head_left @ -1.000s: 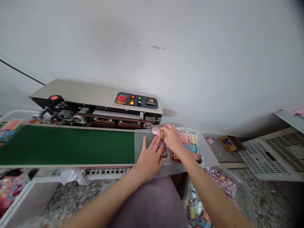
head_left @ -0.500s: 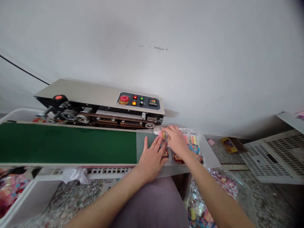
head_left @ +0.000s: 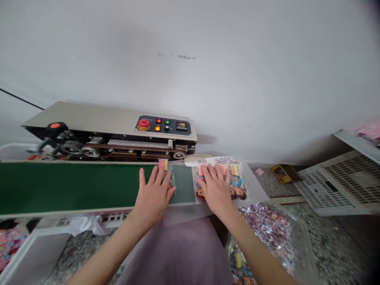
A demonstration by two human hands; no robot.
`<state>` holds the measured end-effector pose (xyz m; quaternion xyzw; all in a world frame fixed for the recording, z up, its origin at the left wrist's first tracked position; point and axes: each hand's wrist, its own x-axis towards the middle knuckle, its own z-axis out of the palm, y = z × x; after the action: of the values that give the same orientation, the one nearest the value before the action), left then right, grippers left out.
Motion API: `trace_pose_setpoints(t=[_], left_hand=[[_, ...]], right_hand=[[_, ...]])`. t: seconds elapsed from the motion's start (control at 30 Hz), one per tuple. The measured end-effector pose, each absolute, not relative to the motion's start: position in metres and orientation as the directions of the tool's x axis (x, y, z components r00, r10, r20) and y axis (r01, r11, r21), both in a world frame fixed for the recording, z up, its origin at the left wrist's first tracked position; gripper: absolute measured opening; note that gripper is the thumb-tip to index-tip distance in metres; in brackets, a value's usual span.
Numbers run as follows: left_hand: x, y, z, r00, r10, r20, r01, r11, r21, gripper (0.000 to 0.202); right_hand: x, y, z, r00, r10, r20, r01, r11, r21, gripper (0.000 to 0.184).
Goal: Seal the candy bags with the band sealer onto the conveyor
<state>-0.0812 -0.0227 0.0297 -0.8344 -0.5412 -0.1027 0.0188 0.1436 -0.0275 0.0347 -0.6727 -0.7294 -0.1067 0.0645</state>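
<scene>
My left hand (head_left: 152,194) lies flat, fingers spread, on a clear packet of coloured sticks (head_left: 164,167) at the right end of the green conveyor belt (head_left: 68,186). The packet's top end points toward the sealing machine (head_left: 113,134). My right hand (head_left: 216,188) rests flat, fingers apart, on a stack of similar cartoon-printed packets (head_left: 234,178) lying on a clear plate to the right of the belt.
The sealer's control panel (head_left: 163,124) shows a red stop button and lit lamps. White slotted crates (head_left: 335,186) stand at the right. A clear bin of packets (head_left: 267,233) sits below my right arm. A small yellow box (head_left: 280,174) lies on the speckled floor.
My left hand has slid one packet leftward off the stack onto the green belt. My right hand has flattened on the remaining stack. The view shifted slightly.
</scene>
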Motion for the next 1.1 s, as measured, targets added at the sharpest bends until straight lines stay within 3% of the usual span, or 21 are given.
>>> trace_pose_setpoints(t=[0.1, 0.27, 0.5, 0.7, 0.8, 0.93, 1.1], left_hand=[[-0.058, -0.022, 0.044, 0.435, 0.88, 0.193, 0.882, -0.459, 0.105, 0.049], [0.007, -0.019, 0.03, 0.633, 0.75, 0.193, 0.727, -0.661, 0.185, 0.053], [-0.016, -0.013, 0.002, 0.601, 0.769, 0.219, 0.752, -0.637, 0.172, 0.057], [-0.062, -0.007, 0.025, 0.494, 0.86, 0.126, 0.852, -0.508, 0.128, 0.052], [-0.058, -0.008, 0.041, 0.431, 0.894, 0.124, 0.889, -0.444, 0.115, 0.052], [-0.022, -0.012, 0.045, 0.563, 0.813, 0.147, 0.793, -0.582, 0.181, 0.051], [0.001, -0.01, 0.016, 0.658, 0.72, 0.221, 0.7, -0.693, 0.174, 0.053]], right_hand=[[0.153, -0.028, 0.044, -0.06, 0.958, 0.279, 0.998, 0.049, 0.049, 0.044], [0.186, -0.037, 0.045, -0.002, 0.967, 0.255, 0.989, -0.035, 0.143, 0.044], [0.176, -0.033, 0.033, -0.042, 0.978, 0.204, 0.983, 0.004, 0.185, 0.046], [0.154, -0.025, 0.041, -0.095, 0.978, 0.185, 0.992, 0.077, 0.101, 0.048], [0.166, -0.031, 0.046, -0.054, 0.974, 0.221, 0.994, 0.031, 0.105, 0.048], [0.192, -0.041, 0.044, 0.02, 0.97, 0.243, 0.987, -0.058, 0.152, 0.048], [0.188, -0.042, 0.036, -0.027, 0.976, 0.217, 0.986, -0.009, 0.167, 0.05]])
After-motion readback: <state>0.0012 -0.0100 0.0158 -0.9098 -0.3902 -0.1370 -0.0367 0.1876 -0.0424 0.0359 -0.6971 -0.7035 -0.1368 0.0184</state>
